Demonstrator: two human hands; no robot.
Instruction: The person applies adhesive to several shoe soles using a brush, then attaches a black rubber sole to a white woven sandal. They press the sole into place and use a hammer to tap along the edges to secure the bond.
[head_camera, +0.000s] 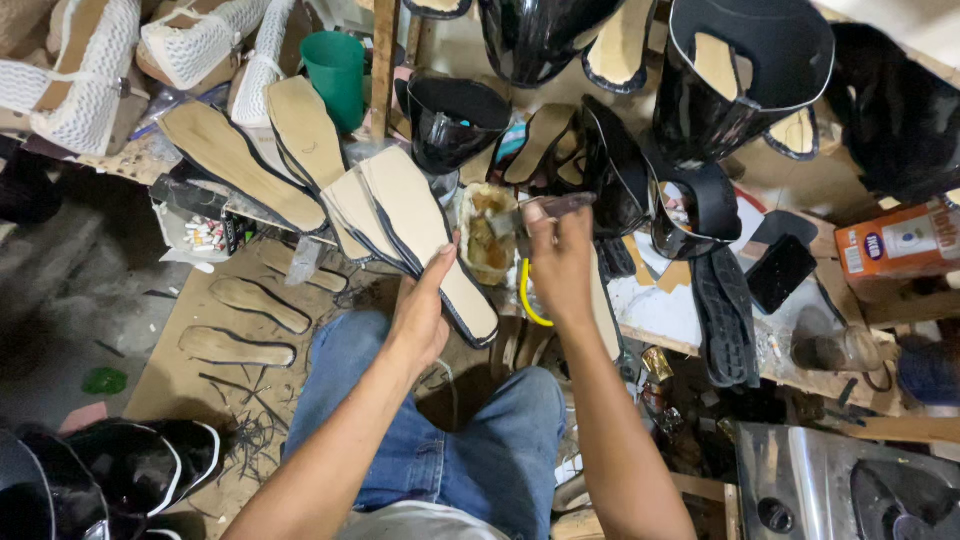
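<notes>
Head view shows the left hand (425, 305) loosely curled under a tan, dark-edged shoe insole (430, 235), propping it at the front of a fanned stack on the wooden workbench (690, 330). The right hand (562, 265) pinches a dark-handled brush (545, 210) closed between its fingers, its tip just over a small glue-smeared tub (487, 235). Judging from this, an overloaded brush could drip onto the blue jeans (470, 450), and the lightly held insole could slide off the stack.

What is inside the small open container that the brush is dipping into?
The container holds a yellowish-brown sticky mass, probably glue. The brush in the right hand reaches in; its tip and the container's bottom are covered.
</notes>
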